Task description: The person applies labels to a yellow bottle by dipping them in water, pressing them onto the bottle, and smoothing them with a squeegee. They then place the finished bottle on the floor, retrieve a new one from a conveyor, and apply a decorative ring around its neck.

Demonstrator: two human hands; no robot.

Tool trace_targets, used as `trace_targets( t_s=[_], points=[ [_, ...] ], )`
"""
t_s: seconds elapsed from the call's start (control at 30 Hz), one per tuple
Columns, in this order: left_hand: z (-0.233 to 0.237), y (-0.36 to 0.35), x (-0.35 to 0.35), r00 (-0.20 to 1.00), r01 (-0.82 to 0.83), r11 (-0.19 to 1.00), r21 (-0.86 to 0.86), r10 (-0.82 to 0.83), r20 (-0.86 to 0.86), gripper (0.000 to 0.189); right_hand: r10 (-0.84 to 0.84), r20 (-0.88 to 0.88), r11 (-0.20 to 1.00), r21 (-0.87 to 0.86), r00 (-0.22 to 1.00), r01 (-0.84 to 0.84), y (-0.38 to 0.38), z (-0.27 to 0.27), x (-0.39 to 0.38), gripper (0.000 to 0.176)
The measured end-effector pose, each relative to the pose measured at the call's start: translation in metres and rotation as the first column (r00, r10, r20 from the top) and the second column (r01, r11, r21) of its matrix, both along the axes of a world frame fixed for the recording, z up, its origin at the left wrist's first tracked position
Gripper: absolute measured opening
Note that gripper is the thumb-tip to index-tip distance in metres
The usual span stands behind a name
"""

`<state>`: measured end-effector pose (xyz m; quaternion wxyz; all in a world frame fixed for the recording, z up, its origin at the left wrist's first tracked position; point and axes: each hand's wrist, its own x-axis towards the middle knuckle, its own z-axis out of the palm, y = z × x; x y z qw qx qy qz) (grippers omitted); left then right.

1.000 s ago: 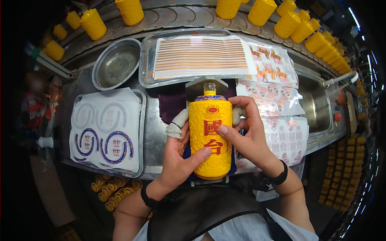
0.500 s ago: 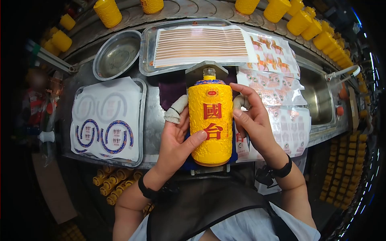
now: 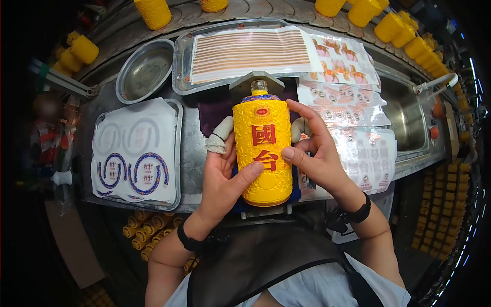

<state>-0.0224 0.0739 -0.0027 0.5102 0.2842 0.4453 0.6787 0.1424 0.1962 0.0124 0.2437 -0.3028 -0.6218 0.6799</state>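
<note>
A yellow embossed bottle (image 3: 271, 179) with red characters lies between my hands, its clear glass neck pointing away from me. Around its shoulder runs a blue patterned band (image 3: 260, 97). My left hand (image 3: 221, 174) grips the bottle's left side, the thumb pressed on the front beside the lower character. White cloth covers one of its fingertips. My right hand (image 3: 317, 148) is wrapped on the right side, thumb on the front and index finger along the upper edge. A covered fingertip shows there too. Behind the neck stands a metal bracket (image 3: 255, 78).
Decal sheets (image 3: 134, 128) lie on a left tray (image 3: 178, 153), with striped sheets (image 3: 250, 51) on a back tray (image 3: 180, 77). A metal bowl (image 3: 123, 77) stands back left. More decals (image 3: 363, 158) spread right, before a sink (image 3: 409, 148). Yellow bottles (image 3: 153, 14) line a conveyor (image 3: 276, 9).
My right thumb has moved inward onto the bottle's front near the lower character. The left grip stays much the same. Bottles on the conveyor have shifted right; the view has shifted slightly.
</note>
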Motion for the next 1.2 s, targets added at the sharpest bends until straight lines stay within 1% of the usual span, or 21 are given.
trace_targets(
  t_s=[0.13, 0.23, 0.33, 0.4, 0.47, 0.57, 0.73, 0.83, 0.93, 1.07, 1.17, 1.2],
  points=[
    [0.001, 0.001, 0.000, 1.000, 0.008, 1.000, 0.001, -0.008, -0.006, 0.084, 0.010, 0.006, 1.000, 0.000, 1.000, -0.010, 0.001, 0.001, 0.000, 0.075],
    [0.001, 0.001, 0.000, 1.000, 0.004, 1.000, 0.001, -0.004, -0.001, 0.084, 0.018, 0.026, 1.000, 0.017, 0.999, -0.019, 0.002, -0.003, 0.002, 0.083],
    [-0.003, 0.001, 0.000, 1.000, -0.001, 1.000, 0.004, 0.001, 0.007, 0.085, 0.001, -0.038, 1.000, 0.025, 0.999, 0.000, 0.003, -0.007, 0.000, 0.079],
    [-0.003, 0.000, -0.001, 1.000, -0.004, 1.000, 0.006, 0.004, 0.011, 0.085, 0.021, -0.061, 0.989, -0.145, 0.998, -0.030, 0.005, 0.002, 0.003, 0.072],
    [-0.003, -0.001, -0.001, 1.000, -0.008, 1.000, 0.002, 0.008, 0.014, 0.084, 0.034, -0.062, 0.975, -0.218, 0.997, -0.047, 0.006, 0.005, 0.005, 0.067],
    [-0.007, -0.001, -0.003, 0.998, -0.008, 1.000, 0.019, 0.006, 0.061, 0.084, 0.033, -0.035, 0.985, -0.166, 0.999, -0.038, 0.003, 0.004, 0.005, 0.065],
    [-0.005, 0.000, -0.002, 0.999, 0.002, 1.000, 0.002, -0.002, 0.044, 0.082, 0.011, 0.021, 1.000, -0.004, 1.000, -0.011, 0.000, 0.004, -0.001, 0.067],
    [-0.004, 0.000, -0.002, 1.000, 0.003, 1.000, -0.007, -0.003, 0.031, 0.082, -0.010, -0.019, 1.000, -0.014, 1.000, 0.009, -0.001, 0.002, -0.003, 0.068],
    [-0.003, 0.000, 0.000, 1.000, -0.014, 1.000, -0.014, 0.014, 0.027, 0.082, -0.019, -0.026, 1.000, 0.012, 0.999, 0.019, -0.002, -0.004, -0.003, 0.068],
    [-0.007, -0.002, -0.004, 1.000, -0.007, 1.000, 0.022, 0.007, 0.007, 0.079, -0.027, 0.015, 0.999, -0.042, 1.000, 0.028, -0.003, 0.005, -0.002, 0.069],
    [-0.011, -0.005, -0.007, 0.988, -0.038, 0.999, -0.004, 0.038, 0.149, 0.076, -0.033, 0.042, 0.998, -0.057, 0.999, 0.035, -0.005, 0.011, -0.002, 0.070],
    [-0.010, -0.005, -0.007, 0.984, -0.039, 0.999, -0.009, 0.040, 0.173, 0.075, -0.031, 0.066, 0.998, -0.052, 0.997, 0.035, -0.006, 0.012, -0.003, 0.071]
  ],
)
